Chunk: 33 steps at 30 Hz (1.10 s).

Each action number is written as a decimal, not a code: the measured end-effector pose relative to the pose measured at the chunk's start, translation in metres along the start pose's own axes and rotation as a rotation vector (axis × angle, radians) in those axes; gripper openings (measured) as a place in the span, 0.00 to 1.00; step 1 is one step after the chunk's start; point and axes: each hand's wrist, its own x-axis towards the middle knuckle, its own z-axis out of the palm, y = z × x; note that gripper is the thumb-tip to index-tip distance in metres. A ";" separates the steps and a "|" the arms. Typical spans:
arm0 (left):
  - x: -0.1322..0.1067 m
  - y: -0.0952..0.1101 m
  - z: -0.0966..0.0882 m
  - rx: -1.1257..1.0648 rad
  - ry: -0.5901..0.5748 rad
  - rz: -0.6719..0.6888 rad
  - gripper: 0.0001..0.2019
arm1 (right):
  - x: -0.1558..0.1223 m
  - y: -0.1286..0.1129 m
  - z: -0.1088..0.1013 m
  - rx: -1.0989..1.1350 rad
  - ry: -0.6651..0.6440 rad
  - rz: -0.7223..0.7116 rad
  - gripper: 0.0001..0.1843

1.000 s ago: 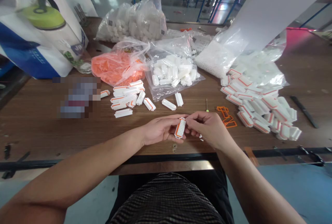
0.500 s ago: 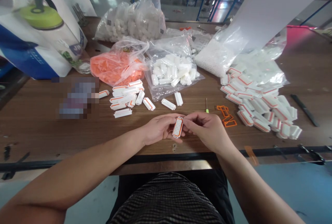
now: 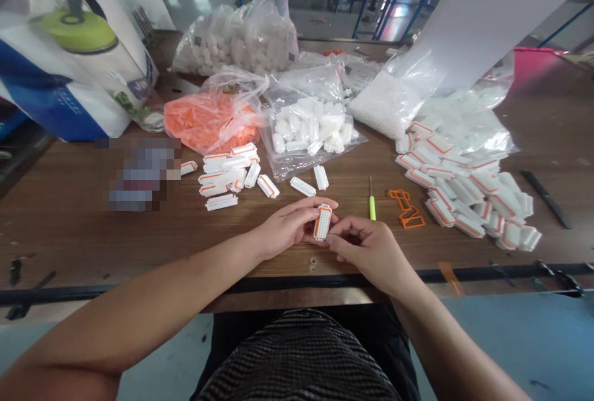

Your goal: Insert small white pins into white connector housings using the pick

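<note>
Okay, landmark is the orange-edged white connector, held over the bench in front of the person. Left hand has it: grip narrow, closed around the connector, thumb along its left long side, fingers behind. Right hand is on the connector's right, fingers bent and bunched, tips at its near right corner. That grip looks narrow too, but whether it pinches a small part can't be told; the fingers hide it.

Main relation: connector's long axis runs roughly away from the person, far end leaning slightly right, hole-dotted face up. Left hand is the nearer one, wrapped along the long side; right hand is only at the near end, so the connector lies just left of its fingertips.

Around the connector: right and a bit beyond, a green-handled tool, shaft pointing away; further right, loose orange frames, then a big pile of similar pieces. Beyond and left, a smaller cluster. Straight beyond, a clear bag of white parts; left of that line, a bag of orange parts.
</note>
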 end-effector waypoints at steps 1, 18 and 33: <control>-0.001 0.000 0.000 0.034 -0.003 0.017 0.13 | 0.001 0.001 0.001 0.005 0.005 0.015 0.10; -0.004 -0.002 0.004 0.364 0.025 0.101 0.15 | 0.012 -0.007 -0.012 0.070 0.095 -0.155 0.09; -0.003 0.001 0.003 0.195 -0.003 0.120 0.22 | 0.011 -0.002 -0.012 -0.006 0.273 -0.214 0.08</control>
